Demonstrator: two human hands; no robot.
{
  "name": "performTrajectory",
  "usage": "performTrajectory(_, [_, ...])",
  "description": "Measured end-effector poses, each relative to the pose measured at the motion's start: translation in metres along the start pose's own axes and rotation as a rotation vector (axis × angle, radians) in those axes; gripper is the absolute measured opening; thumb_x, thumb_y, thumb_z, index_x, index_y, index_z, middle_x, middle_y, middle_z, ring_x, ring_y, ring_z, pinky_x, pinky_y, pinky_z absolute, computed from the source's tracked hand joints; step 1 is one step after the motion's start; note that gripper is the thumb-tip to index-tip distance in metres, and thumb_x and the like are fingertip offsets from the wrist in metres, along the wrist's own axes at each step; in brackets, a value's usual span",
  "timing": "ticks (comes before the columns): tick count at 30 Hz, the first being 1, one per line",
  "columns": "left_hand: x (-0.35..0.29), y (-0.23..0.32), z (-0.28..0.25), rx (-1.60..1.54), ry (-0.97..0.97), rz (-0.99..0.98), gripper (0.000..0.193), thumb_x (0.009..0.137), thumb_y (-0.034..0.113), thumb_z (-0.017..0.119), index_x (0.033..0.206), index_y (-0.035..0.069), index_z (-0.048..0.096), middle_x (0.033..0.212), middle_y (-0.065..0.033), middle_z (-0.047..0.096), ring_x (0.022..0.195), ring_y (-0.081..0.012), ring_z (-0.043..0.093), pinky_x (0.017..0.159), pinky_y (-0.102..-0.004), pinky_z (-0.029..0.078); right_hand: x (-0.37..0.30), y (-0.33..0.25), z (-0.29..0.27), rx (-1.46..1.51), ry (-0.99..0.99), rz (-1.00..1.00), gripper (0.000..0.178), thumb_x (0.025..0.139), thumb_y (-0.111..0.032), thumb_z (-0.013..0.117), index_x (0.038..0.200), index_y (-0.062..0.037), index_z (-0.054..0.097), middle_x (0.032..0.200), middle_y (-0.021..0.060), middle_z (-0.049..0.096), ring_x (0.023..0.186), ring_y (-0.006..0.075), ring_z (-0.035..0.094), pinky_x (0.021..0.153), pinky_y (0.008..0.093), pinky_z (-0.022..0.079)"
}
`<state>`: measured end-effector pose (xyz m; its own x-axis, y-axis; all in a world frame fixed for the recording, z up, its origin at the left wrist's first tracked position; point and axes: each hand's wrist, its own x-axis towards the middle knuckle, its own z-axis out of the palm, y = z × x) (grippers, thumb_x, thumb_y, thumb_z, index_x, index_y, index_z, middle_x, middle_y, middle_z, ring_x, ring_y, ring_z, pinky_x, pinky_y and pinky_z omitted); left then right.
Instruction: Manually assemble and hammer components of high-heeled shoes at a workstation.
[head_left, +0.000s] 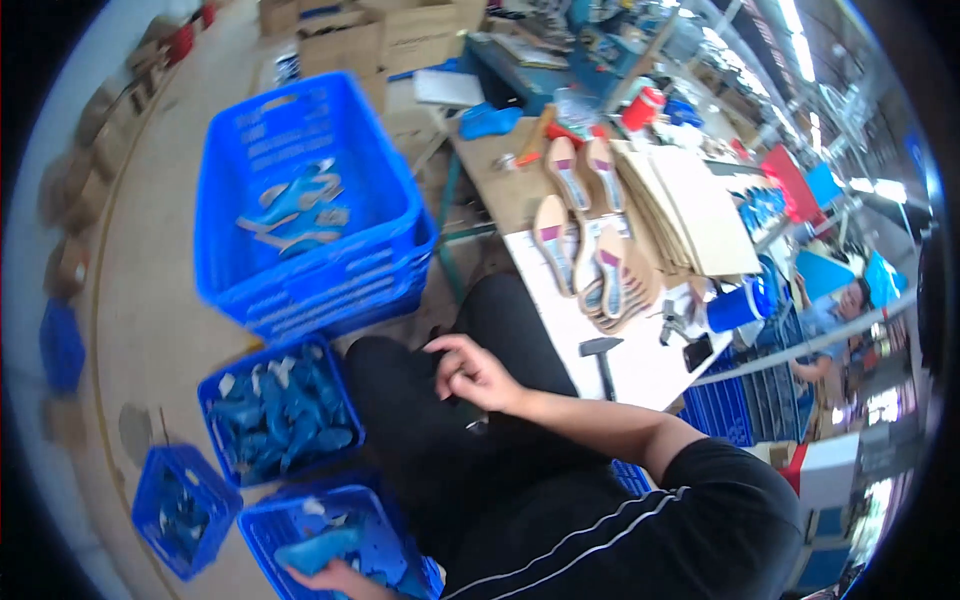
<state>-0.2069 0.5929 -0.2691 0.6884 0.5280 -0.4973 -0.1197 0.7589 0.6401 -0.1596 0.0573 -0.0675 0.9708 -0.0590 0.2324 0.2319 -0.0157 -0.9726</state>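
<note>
My left hand (338,579) reaches into the blue basket (262,545) by my left side. It grips a blue shoe last (318,550) from below, though part of the grip is hidden. My right hand (475,375) hovers over my lap with nothing in it, its fingers loosely bent and apart. More blue shoe lasts fill the neighbouring blue basket (207,390). On the table to the right lie several beige insoles (552,240), some fanned in a pile, and a hammer (600,350).
A large stacked blue crate (215,240) with a few blue-and-beige pieces stands ahead on the left. A smaller blue basket (150,515) sits at far left. Beige sheets (700,210) and a blue roll (735,306) occupy the table (650,375). Another person (830,320) is at far right.
</note>
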Motion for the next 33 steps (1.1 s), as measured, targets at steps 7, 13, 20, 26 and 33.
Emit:
performTrajectory(7, [-0.133, -0.042, 0.242, 0.482, -0.624, 0.614, 0.056, 0.099, 0.026, 0.077, 0.136, -0.013, 0.061, 0.134, -0.0259, 0.069, 0.111, -0.0357, 0.072, 0.1, -0.0479, 0.058, 0.004, -0.012, -0.006, 0.136, -0.126, -0.012, 0.1, 0.097, -0.086, 0.036, 0.154, -0.0052, 0.048, 0.129, 0.0131, 0.072, 0.119, 0.0202, 0.066, 0.1, 0.0379, 0.047])
performTrajectory(13, [-0.215, -0.111, 0.373, -0.012, -0.701, -0.169, 0.055, 0.086, 0.008, 0.083, 0.134, -0.008, 0.063, 0.127, -0.021, 0.07, 0.106, -0.0323, 0.073, 0.092, -0.0437, 0.061, -0.025, -0.031, -0.023, -0.205, -0.148, -0.242, 0.097, 0.102, -0.076, 0.046, 0.164, -0.0032, 0.034, 0.172, 0.0237, 0.025, 0.16, 0.0371, 0.025, 0.126, 0.0517, 0.023])
performTrajectory(20, [-0.251, -0.125, 0.391, 0.269, -0.77, 0.163, 0.048, 0.097, 0.033, 0.075, 0.13, 0.0, 0.068, 0.125, -0.0198, 0.071, 0.109, -0.0336, 0.072, 0.092, -0.0495, 0.06, -0.044, -0.034, -0.03, -0.419, 0.051, -0.083, 0.056, 0.111, -0.037, 0.053, 0.16, -0.0095, 0.045, 0.174, 0.0191, 0.026, 0.164, 0.0398, 0.014, 0.129, 0.0585, 0.017])
performTrajectory(26, [-0.267, -0.124, 0.377, 0.201, -0.889, 0.068, 0.046, 0.098, 0.024, 0.076, 0.134, -0.002, 0.064, 0.13, -0.0227, 0.067, 0.116, -0.0348, 0.068, 0.1, -0.0499, 0.057, -0.028, -0.016, -0.062, -0.518, -0.04, -0.167, 0.061, 0.102, -0.032, 0.07, 0.154, -0.0049, 0.052, 0.162, 0.0172, 0.048, 0.16, 0.041, 0.028, 0.126, 0.0564, 0.025])
performTrajectory(33, [-0.274, -0.118, 0.355, 0.511, -0.945, 0.354, 0.045, 0.106, 0.023, 0.068, 0.14, -0.004, 0.059, 0.139, -0.027, 0.061, 0.128, -0.0364, 0.062, 0.111, -0.0501, 0.052, -0.032, -0.029, -0.156, -0.783, 0.16, -0.226, 0.056, 0.099, -0.041, 0.072, 0.142, -0.0058, 0.062, 0.154, 0.0224, 0.053, 0.15, 0.0427, 0.042, 0.123, 0.0555, 0.033])
